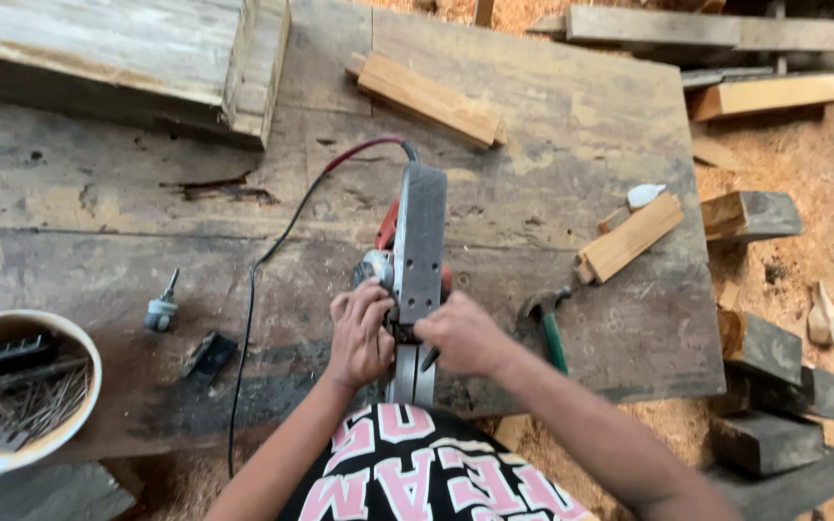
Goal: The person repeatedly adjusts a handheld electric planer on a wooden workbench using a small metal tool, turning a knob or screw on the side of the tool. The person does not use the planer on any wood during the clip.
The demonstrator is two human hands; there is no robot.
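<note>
Electric planer lies upside down at frame centre, flat grey sole plate facing up. Long axis runs near-vertical in the frame, away from the person, far end tipped slightly to the right. Near end sits right between both hands, just above the person's shirt at bottom centre.

Left hand: on the planer's left flank, fingers curled around the body near the round silver housing. Closed grip, on the tool.

Right hand: on the right side at the same height, fingers bent in toward the sole plate edge, touching it. Whether it pinches a small part or tool there can't be told; fingertips hide the spot.

Both hands are equally close, meeting at the near third of the sole, roughly where the cutter slot would be. The far two-thirds of the plate is uncovered.

Around it:
- Power cord, red then black, leaves the far end and loops down the left side to the bench edge. Clear of the hands.
- Hammer with green handle just right of the right hand; nearest obstacle on that side.
- Small black block and a small metal knob-like piece, lower left on the workbench.
- Bowl of nails at far left edge.
- Wood offcuts right of centre, another upper centre.
- Sawdust floor and dark blocks at right.
</note>
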